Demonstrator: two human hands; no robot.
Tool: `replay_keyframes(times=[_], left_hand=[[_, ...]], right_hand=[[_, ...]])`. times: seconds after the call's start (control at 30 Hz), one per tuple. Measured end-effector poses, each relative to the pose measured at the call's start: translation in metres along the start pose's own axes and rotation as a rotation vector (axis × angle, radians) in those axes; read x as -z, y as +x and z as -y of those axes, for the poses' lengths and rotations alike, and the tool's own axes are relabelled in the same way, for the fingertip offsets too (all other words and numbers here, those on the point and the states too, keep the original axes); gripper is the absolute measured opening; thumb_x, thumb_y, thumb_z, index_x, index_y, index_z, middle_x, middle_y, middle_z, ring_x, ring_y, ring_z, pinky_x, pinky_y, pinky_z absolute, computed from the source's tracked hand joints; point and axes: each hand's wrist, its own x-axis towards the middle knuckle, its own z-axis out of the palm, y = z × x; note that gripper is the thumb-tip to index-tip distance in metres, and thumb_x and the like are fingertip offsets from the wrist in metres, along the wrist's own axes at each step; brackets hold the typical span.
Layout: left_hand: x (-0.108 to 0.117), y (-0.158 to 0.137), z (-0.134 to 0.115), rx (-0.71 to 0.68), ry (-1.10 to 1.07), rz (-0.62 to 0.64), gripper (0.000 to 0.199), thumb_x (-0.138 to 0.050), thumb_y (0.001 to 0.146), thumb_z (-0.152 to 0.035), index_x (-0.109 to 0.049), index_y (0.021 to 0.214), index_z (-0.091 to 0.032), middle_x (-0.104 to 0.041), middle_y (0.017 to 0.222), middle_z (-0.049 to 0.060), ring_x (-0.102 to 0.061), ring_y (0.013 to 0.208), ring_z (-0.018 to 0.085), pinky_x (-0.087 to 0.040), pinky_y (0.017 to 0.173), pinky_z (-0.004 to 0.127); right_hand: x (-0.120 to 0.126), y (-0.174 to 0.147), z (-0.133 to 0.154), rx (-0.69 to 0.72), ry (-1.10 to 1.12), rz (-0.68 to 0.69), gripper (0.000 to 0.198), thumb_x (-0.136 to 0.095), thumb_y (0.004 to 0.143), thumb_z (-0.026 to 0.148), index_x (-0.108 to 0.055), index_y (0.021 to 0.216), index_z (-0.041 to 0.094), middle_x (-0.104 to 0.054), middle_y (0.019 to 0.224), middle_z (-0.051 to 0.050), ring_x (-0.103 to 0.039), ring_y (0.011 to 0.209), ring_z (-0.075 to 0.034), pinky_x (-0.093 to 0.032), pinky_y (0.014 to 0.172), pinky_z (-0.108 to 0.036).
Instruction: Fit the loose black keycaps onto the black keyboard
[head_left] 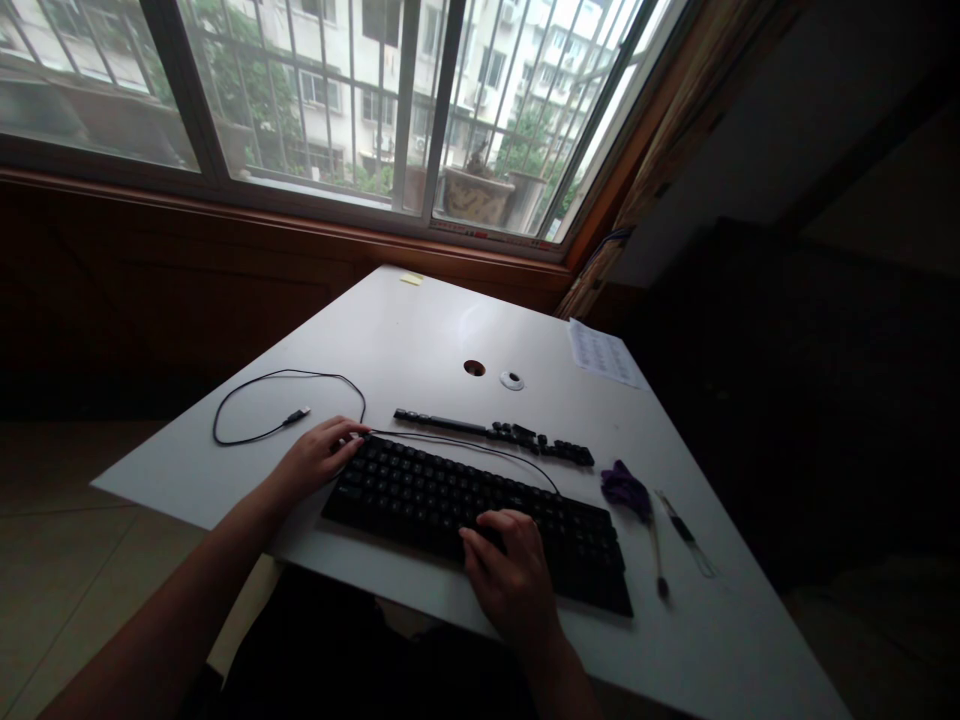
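A black keyboard (pixel 427 495) lies slantwise near the front edge of the white desk. My left hand (pixel 322 455) holds its far left corner, fingers stretched over the edge beside the cable. Over the keyboard's near middle, my right hand (pixel 514 570) has thumb and fingers bent closely together; whatever lies between the fingertips is hidden. Just behind the keyboard, loose black keycaps (pixel 517 435) form a row, a long bar-shaped one among them. A black cable (pixel 277 372) loops out to the left and ends in a USB plug (pixel 297 416).
Right of the keyboard lie a purple cloth (pixel 625 488), a thin brush (pixel 657 555) and a wire-ended tool (pixel 686 535). Farther back are a desk hole (pixel 474 368), its round white cover (pixel 512 381), a printed sheet (pixel 604 355) and yellow notes (pixel 412 279). A barred window stands beyond.
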Motion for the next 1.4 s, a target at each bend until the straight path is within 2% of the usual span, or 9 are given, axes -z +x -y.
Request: replay_keyframes(times=[0.17, 0.4, 0.53, 0.6, 0.73, 0.83, 1.13, 1.4], left_hand=[[0.0, 0.0, 0.002, -0.003, 0.009, 0.002, 0.033, -0.052, 0.103, -0.044, -0.072, 0.119, -0.023, -0.072, 0.113, 0.007, -0.07, 0.095, 0.021, -0.056, 0.085, 0.032], [-0.001, 0.0, 0.006, -0.012, 0.006, 0.012, 0.033, -0.051, 0.104, -0.044, -0.07, 0.121, -0.023, -0.071, 0.117, 0.008, -0.07, 0.101, 0.023, -0.055, 0.091, 0.035], [-0.002, 0.0, 0.007, -0.014, 0.003, 0.018, 0.034, -0.05, 0.105, -0.045, -0.07, 0.122, -0.023, -0.071, 0.117, 0.008, -0.07, 0.102, 0.023, -0.055, 0.089, 0.035], [-0.002, 0.0, 0.007, -0.007, 0.005, 0.02, 0.034, -0.05, 0.105, -0.045, -0.069, 0.121, -0.023, -0.07, 0.117, 0.008, -0.07, 0.101, 0.023, -0.055, 0.087, 0.034], [-0.002, 0.0, 0.006, -0.006, 0.0, 0.018, 0.032, -0.051, 0.105, -0.044, -0.07, 0.121, -0.023, -0.07, 0.117, 0.007, -0.07, 0.101, 0.023, -0.055, 0.088, 0.034], [-0.002, 0.0, 0.006, -0.01, -0.01, 0.013, 0.032, -0.051, 0.105, -0.044, -0.069, 0.121, -0.023, -0.07, 0.117, 0.007, -0.07, 0.101, 0.022, -0.055, 0.087, 0.033], [-0.005, 0.0, 0.011, -0.021, -0.005, 0.003, 0.031, -0.051, 0.104, -0.042, -0.07, 0.12, -0.023, -0.071, 0.115, 0.007, -0.07, 0.099, 0.022, -0.055, 0.089, 0.034], [-0.003, 0.0, 0.006, -0.015, -0.002, -0.005, 0.032, -0.052, 0.102, -0.043, -0.072, 0.119, -0.024, -0.072, 0.114, 0.007, -0.07, 0.098, 0.022, -0.056, 0.087, 0.033]], right_hand=[[-0.002, -0.001, -0.002, 0.005, 0.003, 0.004, 0.022, -0.069, 0.092, 0.013, -0.074, 0.109, 0.025, -0.065, 0.111, -0.009, -0.059, 0.106, -0.024, -0.056, 0.09, -0.046], [0.003, 0.007, -0.009, -0.013, 0.054, 0.0, 0.021, -0.067, 0.093, 0.014, -0.074, 0.107, 0.028, -0.067, 0.108, -0.007, -0.061, 0.106, -0.024, -0.055, 0.092, -0.047], [0.01, 0.029, -0.043, -0.09, 0.032, 0.006, 0.029, -0.058, 0.098, 0.016, -0.07, 0.122, 0.028, -0.072, 0.106, -0.006, -0.063, 0.105, -0.024, -0.052, 0.098, -0.049], [0.009, 0.043, -0.066, -0.165, -0.002, 0.038, 0.028, -0.052, 0.101, 0.021, -0.069, 0.123, 0.025, -0.074, 0.111, -0.007, -0.063, 0.111, -0.025, -0.052, 0.101, -0.048], [-0.005, 0.067, -0.107, -0.242, -0.044, 0.105, 0.032, -0.044, 0.102, 0.023, -0.063, 0.128, 0.022, -0.073, 0.121, -0.01, -0.063, 0.117, -0.026, -0.05, 0.107, -0.048], [-0.019, 0.077, -0.123, -0.257, -0.064, 0.155, 0.035, -0.043, 0.101, 0.023, -0.059, 0.132, 0.02, -0.073, 0.124, -0.01, -0.062, 0.12, -0.026, -0.048, 0.109, -0.046], [-0.037, 0.081, -0.136, -0.281, -0.158, 0.303, 0.036, -0.04, 0.101, 0.019, -0.061, 0.131, 0.02, -0.068, 0.136, -0.012, -0.059, 0.13, -0.024, -0.047, 0.109, -0.042], [-0.046, 0.079, -0.137, -0.313, -0.232, 0.359, 0.039, -0.042, 0.102, 0.021, -0.06, 0.136, 0.022, -0.065, 0.141, -0.013, -0.054, 0.139, -0.026, -0.047, 0.11, -0.044]])
